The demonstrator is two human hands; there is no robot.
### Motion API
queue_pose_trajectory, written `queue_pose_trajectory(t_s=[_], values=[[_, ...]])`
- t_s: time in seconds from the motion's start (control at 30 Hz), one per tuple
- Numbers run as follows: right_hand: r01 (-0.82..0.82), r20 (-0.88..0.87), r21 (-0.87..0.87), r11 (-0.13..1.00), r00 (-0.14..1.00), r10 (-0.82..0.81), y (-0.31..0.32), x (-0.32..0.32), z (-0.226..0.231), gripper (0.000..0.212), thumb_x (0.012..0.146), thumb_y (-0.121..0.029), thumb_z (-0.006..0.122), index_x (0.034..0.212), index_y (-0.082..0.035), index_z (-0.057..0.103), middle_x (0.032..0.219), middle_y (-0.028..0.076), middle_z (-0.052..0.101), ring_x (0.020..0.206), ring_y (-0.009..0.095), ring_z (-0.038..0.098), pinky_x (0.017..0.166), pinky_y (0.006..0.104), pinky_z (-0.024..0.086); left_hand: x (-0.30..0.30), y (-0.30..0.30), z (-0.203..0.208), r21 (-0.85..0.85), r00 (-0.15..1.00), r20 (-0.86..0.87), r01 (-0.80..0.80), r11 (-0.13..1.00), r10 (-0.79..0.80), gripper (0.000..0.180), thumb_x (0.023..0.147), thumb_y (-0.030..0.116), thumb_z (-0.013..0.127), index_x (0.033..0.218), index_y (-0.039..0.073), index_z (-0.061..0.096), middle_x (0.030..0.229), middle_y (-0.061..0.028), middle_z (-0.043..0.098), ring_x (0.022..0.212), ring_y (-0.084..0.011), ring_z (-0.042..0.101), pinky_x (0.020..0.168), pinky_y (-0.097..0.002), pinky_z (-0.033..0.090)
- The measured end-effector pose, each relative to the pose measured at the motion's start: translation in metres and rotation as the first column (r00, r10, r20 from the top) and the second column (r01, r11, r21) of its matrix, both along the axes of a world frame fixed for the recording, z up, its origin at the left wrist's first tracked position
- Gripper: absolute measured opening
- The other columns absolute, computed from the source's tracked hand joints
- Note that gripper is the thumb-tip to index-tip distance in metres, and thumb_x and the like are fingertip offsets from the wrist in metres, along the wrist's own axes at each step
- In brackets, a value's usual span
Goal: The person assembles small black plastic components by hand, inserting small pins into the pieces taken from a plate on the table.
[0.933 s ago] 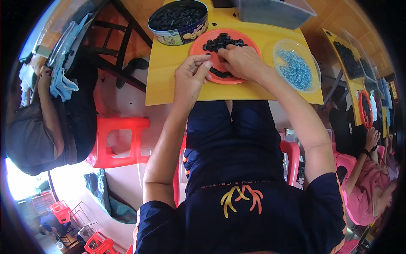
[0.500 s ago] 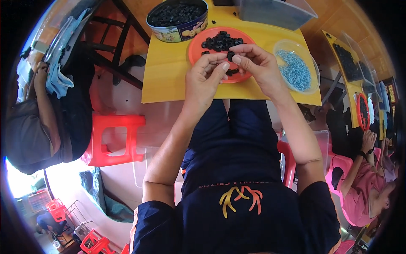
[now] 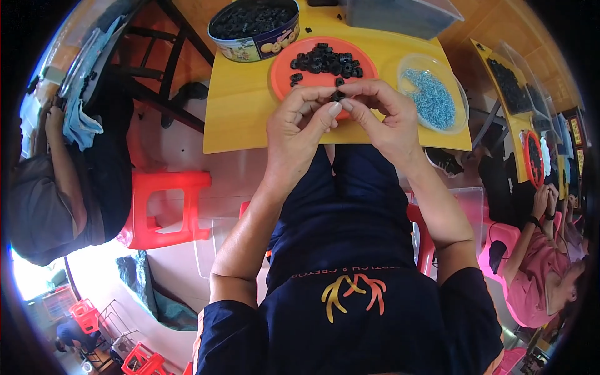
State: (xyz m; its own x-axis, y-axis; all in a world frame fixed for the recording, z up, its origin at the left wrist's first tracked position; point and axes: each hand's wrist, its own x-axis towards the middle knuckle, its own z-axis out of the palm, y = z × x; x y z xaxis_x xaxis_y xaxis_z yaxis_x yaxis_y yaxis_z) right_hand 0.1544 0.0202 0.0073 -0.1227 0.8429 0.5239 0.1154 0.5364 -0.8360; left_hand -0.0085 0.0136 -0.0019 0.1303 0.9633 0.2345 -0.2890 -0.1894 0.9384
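Note:
My left hand (image 3: 294,128) and my right hand (image 3: 390,119) meet over the near edge of an orange-red plate (image 3: 277,81). Between their fingertips is a small black part (image 3: 337,96), pinched from both sides and partly covered by the fingers. A pile of similar black parts (image 3: 322,59) lies on the plate, with a few loose ones nearer the hands. To the right of my right hand stands a round clear tub (image 3: 464,103) holding many tiny silvery-blue pieces (image 3: 431,100), too small to tell their kind.
A round tin (image 3: 256,49) full of black parts stands at the back left of the yellow table (image 3: 234,119). Behind is a grey translucent bin (image 3: 403,19). People sit on both sides, near a red stool (image 3: 165,231) at left and a pink chair (image 3: 497,250) at right.
Both hands have moved slightly toward me. The left fingertips have come up to the black part, which the right fingers were holding. Loose black parts on the plate show more now.

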Motion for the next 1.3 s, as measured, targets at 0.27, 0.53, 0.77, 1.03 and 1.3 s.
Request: queue_pose_trajectory(t_s=[0.27,0.53,0.77,1.03,1.3], values=[[0.137,0.696,-0.107,0.985,0.718,-0.025,0.046,0.047,0.024,0.016,0.085,-0.011,0.064,0.098,-0.004,0.069,0.075,0.011,0.067,0.069,0.020,0.064,0.065,0.0315,0.050,-0.018,0.019,-0.019,0.019,0.995,-0.023,-0.097,0.995,0.097,0.015,0.091,0.003,0.061,0.106,-0.001,0.062,0.086,-0.0037,0.064,0.072,-0.0072,0.060,0.062,-0.0200,0.046],[-0.088,0.923,0.029,0.996,0.385,0.007,0.069,0.042,0.001,0.017,0.080,-0.008,0.064,0.096,-0.006,0.069,0.092,0.012,0.067,0.083,0.032,0.064,0.074,0.0400,0.051,-0.026,0.026,-0.028,-0.025,0.989,-0.052,-0.138,0.990,0.137,0.018,0.091,0.005,0.063,0.106,-0.003,0.061,0.092,-0.0086,0.067,0.072,-0.0104,0.059,0.064,-0.0218,0.046],[-0.051,0.945,0.054,0.997,0.325,-0.035,0.080,0.037,-0.006,0.013,0.078,-0.011,0.067,0.090,-0.004,0.066,0.091,0.012,0.067,0.082,0.032,0.064,0.072,0.0410,0.051,-0.026,0.025,-0.030,-0.024,0.992,-0.052,-0.120,0.992,0.119,0.017,0.091,0.005,0.063,0.106,-0.003,0.061,0.092,-0.0078,0.066,0.072,-0.0097,0.059,0.064,-0.0214,0.045],[0.069,0.691,-0.232,0.970,0.714,0.115,0.070,0.042,-0.002,0.008,0.085,-0.007,0.065,0.088,-0.001,0.063,0.076,0.004,0.062,0.071,0.014,0.061,0.066,0.0265,0.049,-0.024,0.023,-0.028,-0.043,0.996,-0.028,-0.085,0.995,0.084,0.015,0.090,0.007,0.064,0.103,-0.001,0.062,0.086,-0.0043,0.064,0.069,-0.0077,0.059,0.061,-0.0213,0.047],[-0.219,0.065,-0.404,0.888,0.962,0.267,0.034,0.025,0.016,0.019,0.089,-0.008,0.065,0.108,-0.004,0.068,0.090,-0.003,0.065,0.079,0.003,0.056,0.073,0.0188,0.046,-0.016,0.012,-0.019,-0.096,0.999,0.036,0.036,0.995,-0.033,0.017,0.091,0.008,0.063,0.105,-0.002,0.062,0.087,-0.0074,0.066,0.069,-0.0091,0.059,0.063,-0.0221,0.047]])
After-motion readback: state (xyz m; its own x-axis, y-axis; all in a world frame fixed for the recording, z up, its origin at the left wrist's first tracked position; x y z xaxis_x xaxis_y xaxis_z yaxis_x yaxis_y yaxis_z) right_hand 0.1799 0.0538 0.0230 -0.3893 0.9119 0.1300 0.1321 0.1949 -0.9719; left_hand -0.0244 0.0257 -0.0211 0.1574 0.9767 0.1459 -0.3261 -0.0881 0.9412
